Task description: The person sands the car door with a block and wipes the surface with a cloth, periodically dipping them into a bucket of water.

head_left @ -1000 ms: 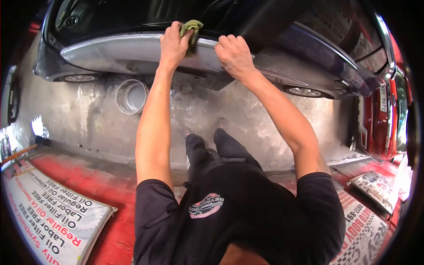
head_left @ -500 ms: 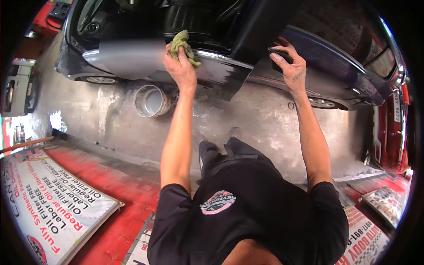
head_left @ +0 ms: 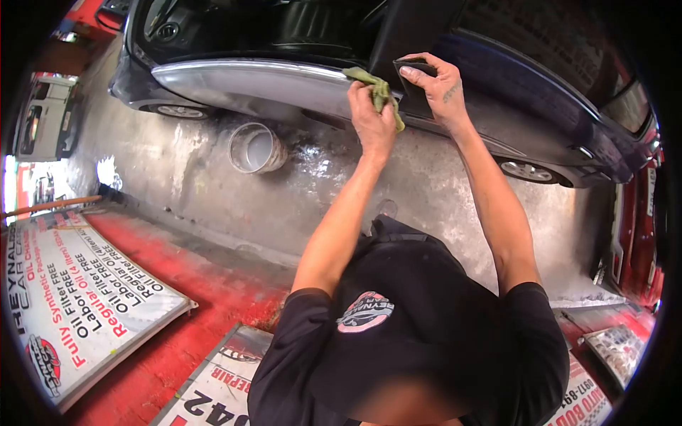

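Observation:
My left hand [head_left: 373, 121] grips a crumpled yellow-green cloth [head_left: 381, 92] beside the dark car [head_left: 284, 89], near the rear end of the front door's sill. To its right, my right hand [head_left: 440, 85] pinches a thin dark sheet or pad [head_left: 417, 74] between thumb and fingers, close to the pillar between the car's windows. The door panel below the window looks dull grey, with a bright strip along its upper edge. What the far side of the pad touches is hidden.
A bucket [head_left: 258, 148] of greyish liquid stands on the wet concrete floor near the car. Printed signboards [head_left: 92, 305] lie behind me over red ground. A red vehicle [head_left: 639, 234] is at the far right.
My left hand has moved right with the cloth, closer to my right hand. My right hand has shifted slightly left and up with the pad. The view has also shifted.

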